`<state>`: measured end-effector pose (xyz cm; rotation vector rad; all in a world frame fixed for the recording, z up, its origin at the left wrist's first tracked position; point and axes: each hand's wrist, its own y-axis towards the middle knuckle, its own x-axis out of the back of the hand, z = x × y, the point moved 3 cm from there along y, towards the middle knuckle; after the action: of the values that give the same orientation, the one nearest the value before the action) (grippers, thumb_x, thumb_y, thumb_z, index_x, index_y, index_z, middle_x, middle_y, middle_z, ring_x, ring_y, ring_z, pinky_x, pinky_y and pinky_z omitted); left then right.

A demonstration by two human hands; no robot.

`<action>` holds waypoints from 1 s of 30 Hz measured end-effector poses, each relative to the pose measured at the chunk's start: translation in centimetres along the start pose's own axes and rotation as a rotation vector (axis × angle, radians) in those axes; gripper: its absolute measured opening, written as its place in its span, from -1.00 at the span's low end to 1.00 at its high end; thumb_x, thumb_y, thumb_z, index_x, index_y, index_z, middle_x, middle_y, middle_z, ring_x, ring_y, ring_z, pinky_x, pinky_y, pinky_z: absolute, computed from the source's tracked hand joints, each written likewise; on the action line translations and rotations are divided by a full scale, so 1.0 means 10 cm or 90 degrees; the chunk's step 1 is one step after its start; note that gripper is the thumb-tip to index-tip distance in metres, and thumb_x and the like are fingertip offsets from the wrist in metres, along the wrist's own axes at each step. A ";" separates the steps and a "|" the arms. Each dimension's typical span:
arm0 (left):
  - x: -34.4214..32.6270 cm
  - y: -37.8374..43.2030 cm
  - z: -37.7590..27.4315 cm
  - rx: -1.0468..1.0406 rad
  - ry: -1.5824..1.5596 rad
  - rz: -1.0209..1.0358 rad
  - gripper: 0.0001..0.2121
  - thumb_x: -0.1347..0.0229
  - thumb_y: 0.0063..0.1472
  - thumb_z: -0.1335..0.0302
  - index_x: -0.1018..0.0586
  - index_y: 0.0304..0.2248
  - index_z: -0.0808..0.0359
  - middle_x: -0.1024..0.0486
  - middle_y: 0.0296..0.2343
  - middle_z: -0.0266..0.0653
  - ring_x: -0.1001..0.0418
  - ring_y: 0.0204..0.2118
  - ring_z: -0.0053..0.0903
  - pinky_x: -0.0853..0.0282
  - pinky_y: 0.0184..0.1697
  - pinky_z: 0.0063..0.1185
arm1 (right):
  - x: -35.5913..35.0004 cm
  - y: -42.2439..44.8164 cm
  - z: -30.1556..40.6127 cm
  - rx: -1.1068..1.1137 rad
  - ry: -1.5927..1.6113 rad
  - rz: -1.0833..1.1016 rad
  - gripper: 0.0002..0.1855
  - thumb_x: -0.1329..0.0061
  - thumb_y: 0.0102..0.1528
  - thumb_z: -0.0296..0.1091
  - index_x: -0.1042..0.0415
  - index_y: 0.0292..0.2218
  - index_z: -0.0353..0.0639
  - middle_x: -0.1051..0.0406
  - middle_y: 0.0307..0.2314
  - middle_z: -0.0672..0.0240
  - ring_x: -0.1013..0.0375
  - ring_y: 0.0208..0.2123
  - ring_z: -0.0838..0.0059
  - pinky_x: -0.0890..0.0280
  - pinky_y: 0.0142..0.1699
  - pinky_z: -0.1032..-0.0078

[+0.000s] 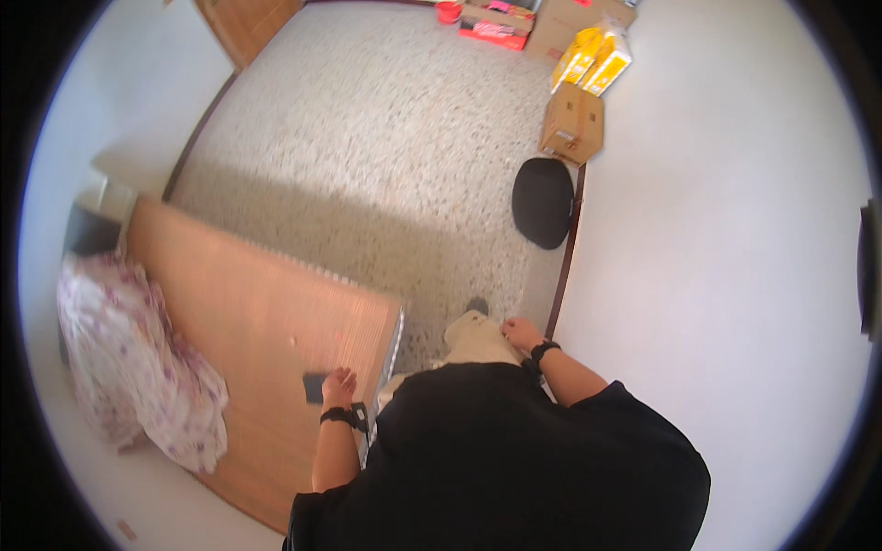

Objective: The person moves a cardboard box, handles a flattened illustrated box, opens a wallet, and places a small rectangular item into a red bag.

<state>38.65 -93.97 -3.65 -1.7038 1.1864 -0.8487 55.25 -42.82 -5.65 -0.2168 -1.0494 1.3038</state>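
Observation:
My left hand [339, 388] is over the bamboo-like mat [269, 303] on the bed, beside a small dark flat rectangular object [315, 388]; whether the fingers touch or hold it cannot be told. My right hand [521, 333], its fingers loosely curled, hangs beside my beige trousers [475, 337], close to the wall. I cannot make out anything in it. Both wrists wear black straps. A white and purple patterned cloth [138, 358] lies crumpled along the far left side of the mat.
A black rounded cushion-like object [543, 203] lies on the speckled floor [344, 124] by the right wall [703, 206]. Beyond it stand a cardboard box [572, 124], yellow and white packages [592, 58], more boxes and a red container [448, 12]. A wooden door [251, 27] is at upper left.

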 end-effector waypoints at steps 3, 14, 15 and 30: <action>-0.87 -0.02 -0.56 -0.029 0.061 0.041 -0.62 0.11 0.28 0.38 -0.33 0.02 0.40 -0.42 -0.07 -0.11 -0.48 -0.18 -0.32 -0.42 -0.28 -0.52 | 0.36 0.40 0.05 -0.067 0.062 0.035 -0.61 0.11 0.08 -0.11 -0.54 -0.35 -0.31 -0.53 -0.48 0.09 -0.53 -0.38 0.26 -0.39 -0.24 0.34; -1.33 0.53 -1.03 -0.146 0.438 0.255 -0.78 0.02 0.23 0.50 -0.45 -0.15 0.38 -0.53 -0.35 -0.17 -0.53 -0.45 -0.36 -0.41 -0.48 -0.55 | 0.71 1.12 0.52 -0.027 0.030 -0.027 -0.62 0.08 0.08 -0.12 -0.51 -0.29 -0.28 -0.51 -0.33 0.02 -0.47 -0.25 0.05 -0.34 -0.11 0.22; -1.22 0.78 -1.02 -0.136 0.448 0.301 -0.79 0.01 0.22 0.52 -0.46 -0.16 0.37 -0.53 -0.37 -0.18 -0.53 -0.47 -0.36 -0.41 -0.49 -0.56 | 0.83 1.26 0.71 -0.007 0.064 -0.049 -0.63 0.08 0.08 -0.11 -0.51 -0.30 -0.29 -0.51 -0.37 0.04 -0.50 -0.32 0.09 -0.36 -0.16 0.26; -3.81 1.94 -2.59 -0.343 0.915 0.372 -0.83 -0.04 0.12 0.42 -0.56 -0.39 0.36 -0.55 -0.50 -0.16 -0.53 -0.56 -0.42 -0.43 -0.54 -0.52 | 1.60 2.14 -0.09 0.088 -0.438 -0.010 -0.82 -0.04 -0.07 -0.24 -0.51 -0.41 -0.11 -0.51 -0.49 0.26 -0.53 -0.35 0.22 -0.41 -0.28 0.25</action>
<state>-3.03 -68.14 -13.33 -0.7585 2.8683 -1.4712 39.83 -22.00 -12.21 0.3742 -1.5181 1.4667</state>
